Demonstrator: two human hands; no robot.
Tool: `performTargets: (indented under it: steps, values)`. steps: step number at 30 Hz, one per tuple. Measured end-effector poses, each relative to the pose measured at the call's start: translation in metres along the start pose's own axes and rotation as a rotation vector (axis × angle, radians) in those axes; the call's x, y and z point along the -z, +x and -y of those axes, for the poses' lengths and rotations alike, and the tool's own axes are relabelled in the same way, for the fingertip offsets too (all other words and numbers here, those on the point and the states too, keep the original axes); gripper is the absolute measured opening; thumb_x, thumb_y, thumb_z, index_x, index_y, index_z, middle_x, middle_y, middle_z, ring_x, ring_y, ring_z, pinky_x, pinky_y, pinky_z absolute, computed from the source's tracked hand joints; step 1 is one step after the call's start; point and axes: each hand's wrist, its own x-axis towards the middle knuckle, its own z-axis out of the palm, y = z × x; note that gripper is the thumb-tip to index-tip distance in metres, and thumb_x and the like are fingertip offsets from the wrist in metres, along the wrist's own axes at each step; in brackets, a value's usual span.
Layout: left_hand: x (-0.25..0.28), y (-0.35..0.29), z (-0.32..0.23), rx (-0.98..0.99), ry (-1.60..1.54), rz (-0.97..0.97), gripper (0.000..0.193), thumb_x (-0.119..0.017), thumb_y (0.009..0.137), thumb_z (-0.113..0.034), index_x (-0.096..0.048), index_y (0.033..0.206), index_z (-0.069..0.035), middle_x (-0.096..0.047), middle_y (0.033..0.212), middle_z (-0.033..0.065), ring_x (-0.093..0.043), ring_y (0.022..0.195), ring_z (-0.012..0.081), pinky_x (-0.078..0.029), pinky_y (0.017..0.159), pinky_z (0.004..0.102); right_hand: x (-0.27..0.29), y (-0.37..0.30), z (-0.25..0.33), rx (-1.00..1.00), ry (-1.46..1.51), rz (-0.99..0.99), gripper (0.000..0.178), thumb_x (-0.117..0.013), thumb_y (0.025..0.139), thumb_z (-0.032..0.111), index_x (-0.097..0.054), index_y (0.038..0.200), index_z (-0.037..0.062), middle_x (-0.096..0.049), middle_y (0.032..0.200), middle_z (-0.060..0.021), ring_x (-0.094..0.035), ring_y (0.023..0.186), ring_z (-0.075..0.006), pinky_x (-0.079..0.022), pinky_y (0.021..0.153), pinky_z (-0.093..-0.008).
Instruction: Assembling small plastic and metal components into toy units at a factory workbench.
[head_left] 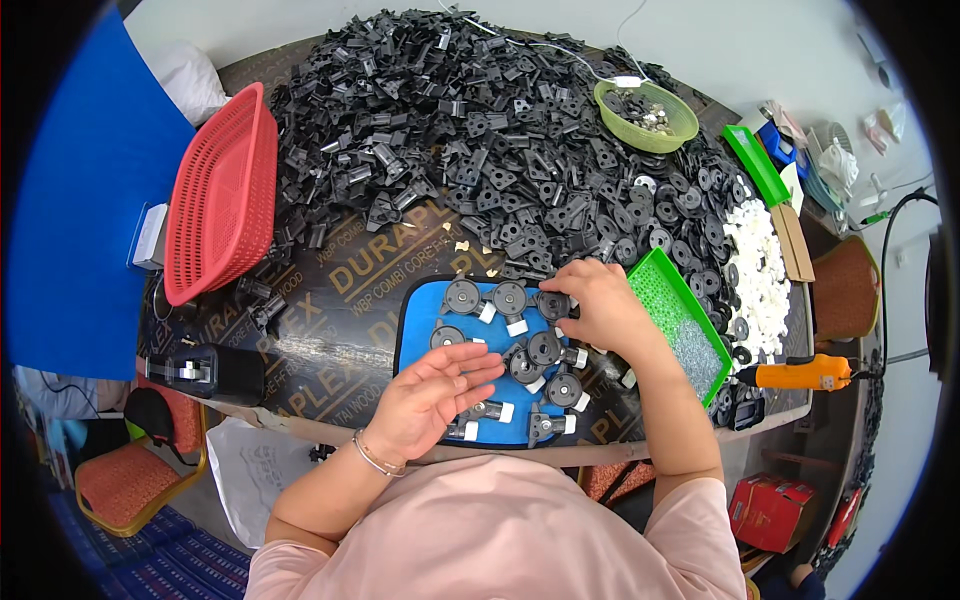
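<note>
A blue mat (420, 325) with a dark edge lies before me, bearing several black wheel-and-bracket assemblies (462, 296) with white tabs. At the mat's far right corner, my right hand (605, 305) has its thumb and fingers around a black wheel assembly (552, 305), partly hidden by them. Over the near left part of the mat, my left hand (435, 390) is held palm up with fingers stretched out, nothing in it. It covers some assemblies beneath. Close to my right wrist sits a green tray (655, 300) of small green pieces and silvery screws.
A big heap of black brackets (480, 130) fills the far side, with black discs (660, 238) and white parts (755, 270) at right. Red baskets (225, 200) stand at left. An orange electric screwdriver (800, 373) is at the right edge. A yellow-green basket (650, 135) sits far right.
</note>
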Motion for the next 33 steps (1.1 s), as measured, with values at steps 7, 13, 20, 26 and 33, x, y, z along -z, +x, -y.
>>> performTargets:
  steps: [7, 13, 20, 26, 33]
  values:
    - [0.001, 0.0, 0.0, -0.005, 0.01, 0.01, 0.04, -0.048, 0.086, 0.001, -0.047, 0.126, 0.003, -0.053, 0.126, 0.02, -0.05, 0.12, 0.031, -0.043, 0.1, 0.039, 0.0, 0.001, 0.002, -0.017, 0.002, 0.008, 0.048, -0.073, 0.062, 0.013, -0.065, 0.109, 0.0105, -0.059, 0.107, -0.0065, -0.053, 0.105, -0.0257, -0.037, 0.091, -0.0383]
    - [0.002, -0.002, 0.0, -0.016, 0.005, 0.014, 0.038, -0.048, 0.087, 0.001, -0.048, 0.125, 0.003, -0.054, 0.125, 0.0196, -0.05, 0.12, 0.0306, -0.043, 0.1, 0.0395, 0.005, 0.001, 0.004, -0.021, 0.013, 0.031, 0.051, -0.072, 0.062, 0.011, -0.063, 0.113, 0.0108, -0.059, 0.11, -0.0072, -0.053, 0.106, -0.0261, -0.037, 0.092, -0.0385]
    - [0.003, -0.001, 0.0, -0.014, 0.009, 0.021, 0.038, -0.047, 0.087, 0.001, -0.048, 0.125, 0.003, -0.054, 0.125, 0.0195, -0.05, 0.12, 0.0301, -0.043, 0.1, 0.0394, 0.002, -0.003, 0.004, -0.007, 0.025, -0.016, 0.052, -0.074, 0.062, 0.013, -0.062, 0.113, 0.0115, -0.058, 0.112, -0.008, -0.053, 0.107, -0.0274, -0.036, 0.094, -0.0392]
    - [0.003, -0.002, 0.007, -0.104, 0.233, -0.027, 0.032, -0.053, 0.086, -0.001, -0.052, 0.118, 0.001, -0.057, 0.116, 0.0162, -0.055, 0.11, 0.027, -0.045, 0.094, 0.037, 0.014, -0.017, 0.015, 0.016, 0.151, 0.047, 0.047, -0.079, 0.058, 0.015, -0.065, 0.103, 0.0113, -0.058, 0.105, -0.0064, -0.054, 0.103, -0.0258, -0.04, 0.089, -0.0371]
    - [-0.012, 0.004, 0.009, -0.678, 1.671, -0.034, 0.041, -0.076, 0.065, -0.02, -0.061, 0.101, -0.005, -0.053, 0.107, 0.0125, -0.049, 0.102, 0.0298, -0.036, 0.089, 0.041, -0.001, -0.026, 0.026, 0.053, 0.079, 0.067, 0.049, -0.082, 0.055, 0.019, -0.066, 0.101, 0.0119, -0.057, 0.098, -0.0052, -0.054, 0.099, -0.0247, -0.041, 0.087, -0.0361]
